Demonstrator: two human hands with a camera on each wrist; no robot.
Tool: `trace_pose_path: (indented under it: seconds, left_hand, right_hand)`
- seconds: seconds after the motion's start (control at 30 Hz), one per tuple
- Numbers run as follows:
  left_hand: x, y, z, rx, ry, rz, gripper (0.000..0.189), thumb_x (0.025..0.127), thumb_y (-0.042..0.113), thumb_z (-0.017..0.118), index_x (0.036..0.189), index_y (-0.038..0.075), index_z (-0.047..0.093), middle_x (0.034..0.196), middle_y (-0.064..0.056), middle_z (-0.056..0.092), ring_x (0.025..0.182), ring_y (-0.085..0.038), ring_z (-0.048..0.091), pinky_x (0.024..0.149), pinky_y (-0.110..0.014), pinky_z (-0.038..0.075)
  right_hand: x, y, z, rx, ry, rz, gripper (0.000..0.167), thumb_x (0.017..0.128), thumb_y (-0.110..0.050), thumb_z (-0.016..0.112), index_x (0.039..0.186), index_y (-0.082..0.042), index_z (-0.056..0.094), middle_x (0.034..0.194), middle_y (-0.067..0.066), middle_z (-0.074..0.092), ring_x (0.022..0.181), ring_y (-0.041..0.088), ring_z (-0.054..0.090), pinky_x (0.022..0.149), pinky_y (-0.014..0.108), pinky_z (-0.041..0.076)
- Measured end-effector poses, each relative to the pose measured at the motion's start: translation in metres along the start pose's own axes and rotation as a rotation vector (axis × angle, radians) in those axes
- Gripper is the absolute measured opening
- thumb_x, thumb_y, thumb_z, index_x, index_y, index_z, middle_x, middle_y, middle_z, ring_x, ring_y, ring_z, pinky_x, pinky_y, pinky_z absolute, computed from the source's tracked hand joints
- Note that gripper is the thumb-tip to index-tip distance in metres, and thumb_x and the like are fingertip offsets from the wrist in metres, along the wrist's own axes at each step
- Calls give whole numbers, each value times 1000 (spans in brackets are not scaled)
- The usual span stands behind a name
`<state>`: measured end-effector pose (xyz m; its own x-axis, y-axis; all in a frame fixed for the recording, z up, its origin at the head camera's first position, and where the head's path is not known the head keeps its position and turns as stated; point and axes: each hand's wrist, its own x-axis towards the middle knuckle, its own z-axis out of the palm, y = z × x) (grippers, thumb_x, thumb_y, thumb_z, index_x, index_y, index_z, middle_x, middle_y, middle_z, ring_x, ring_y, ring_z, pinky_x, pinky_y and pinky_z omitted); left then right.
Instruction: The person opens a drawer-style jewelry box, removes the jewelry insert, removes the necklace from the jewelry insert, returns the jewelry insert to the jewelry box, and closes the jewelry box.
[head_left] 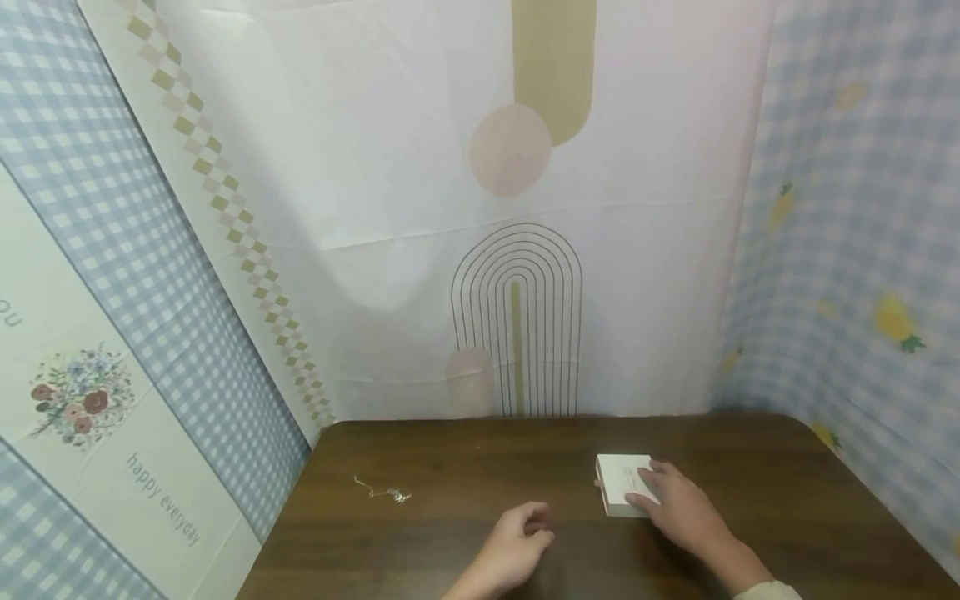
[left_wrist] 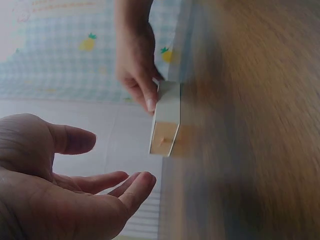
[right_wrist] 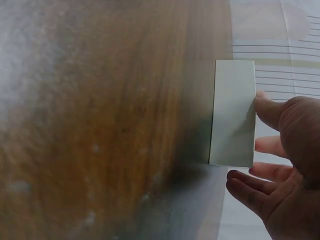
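Note:
A small white drawer-style box [head_left: 618, 479] lies flat on the brown table, faint print on its lid. Its left end shows a tan drawer front with a small pull tab [left_wrist: 163, 140]. My right hand [head_left: 686, 508] rests over the box's right part, thumb and fingertips touching the top and its edge without wrapping round it. To the left of the box, my left hand [head_left: 513, 542] hovers over the table with loosely bent fingers and nothing between them. Farther left lies a thin chain piece of jewellery [head_left: 386, 493] with a shiny cluster at one end.
The wooden table [head_left: 450, 454] has rounded far corners and backs onto a white printed cloth [head_left: 375, 167]. Blue checked cloth [head_left: 840, 250] hangs at the right side, and another checked cloth [head_left: 225, 350] hangs at the left.

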<state>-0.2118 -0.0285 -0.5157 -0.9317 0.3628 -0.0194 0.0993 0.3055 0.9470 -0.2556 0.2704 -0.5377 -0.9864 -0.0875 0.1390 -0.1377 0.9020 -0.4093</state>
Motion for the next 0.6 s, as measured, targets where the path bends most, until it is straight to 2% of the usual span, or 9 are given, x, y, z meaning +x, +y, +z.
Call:
trace_pose_path:
  seconds: [0.1,0.2,0.3,0.4,0.5,0.6]
  left_hand:
    - [-5,-2,-8,0,13,6,47,101,11,63,142,-11,58,141,-32,65,129,-46,66,104,-53,58]
    - [-10,-1,-16,-3,22,25,47,101,12,63,141,-12,58,140,-32,65,127,-46,67,104,-54,57]
    - [-14,0,-22,-6,21,32,46,103,14,63,141,-11,58,140,-32,65,127,-45,67,105,-54,57]
    - [-19,1,-27,-4,25,35,47,103,15,63,142,-11,57,140,-32,65,127,-46,67,106,-56,56]
    - [-22,-1,-31,9,29,34,48,104,16,63,142,-11,56,140,-32,65,128,-46,66,107,-58,54]
    - [-25,-5,-34,22,37,36,49,106,19,62,143,-12,56,140,-32,65,128,-45,66,107,-57,55]
  right_hand:
    - [-5,-1,2,15,14,-22,64,102,-44,70,142,5,63,153,38,52,137,58,56,105,71,50]
    - [-12,-4,2,29,76,-58,59,104,-42,68,139,4,66,154,37,52,138,57,55,107,72,49]
    - [-24,-10,0,40,166,-96,50,102,-37,72,133,2,71,149,34,59,136,55,58,107,71,49]
    - [-41,-20,-4,41,212,-131,42,100,-32,75,128,-1,74,142,28,66,131,51,62,105,69,51]
    - [-56,-31,-8,37,194,-131,40,99,-33,76,128,-5,75,140,23,69,129,47,65,102,67,54]
    - [-69,-41,-10,82,132,-88,47,101,-40,73,135,-7,72,143,19,68,131,46,65,103,67,54]
